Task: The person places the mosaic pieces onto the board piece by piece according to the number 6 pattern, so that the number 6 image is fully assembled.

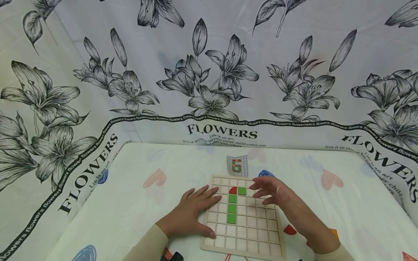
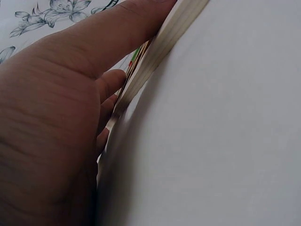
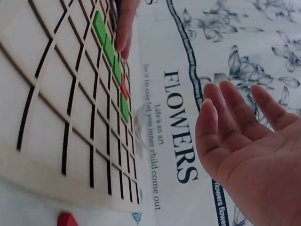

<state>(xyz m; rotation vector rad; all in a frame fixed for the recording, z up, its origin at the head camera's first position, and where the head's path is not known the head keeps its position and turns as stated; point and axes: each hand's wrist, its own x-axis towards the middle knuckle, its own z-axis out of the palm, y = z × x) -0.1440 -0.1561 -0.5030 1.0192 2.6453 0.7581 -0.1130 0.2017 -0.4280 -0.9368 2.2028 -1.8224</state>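
Observation:
A wooden grid board [image 1: 254, 232] lies on the white cloth. Several green square tiles [image 1: 232, 208] stand in one column of it, with a red rounded-corner tile [image 1: 233, 190] at the top and another green square to its right. My left hand [image 1: 192, 210] rests along the board's left side, fingers spread over the edge cells and thumb near the lower left. In the left wrist view, its thumb lies against the board's edge [image 2: 155, 56]. My right hand [image 1: 277, 197] hovers over the upper right cells, fingers loosely extended. The right wrist view shows nothing in that hand [image 3: 254, 146].
Behind the board lies a small pattern card [image 1: 237, 165] with a coloured grid drawing. To the right are a loose red piece [image 1: 289, 230] and an orange piece [image 1: 334, 233], partly behind my wrist. A black object [image 1: 176, 256] shows at the bottom edge. A flower-printed curtain [image 1: 212, 72] hangs behind.

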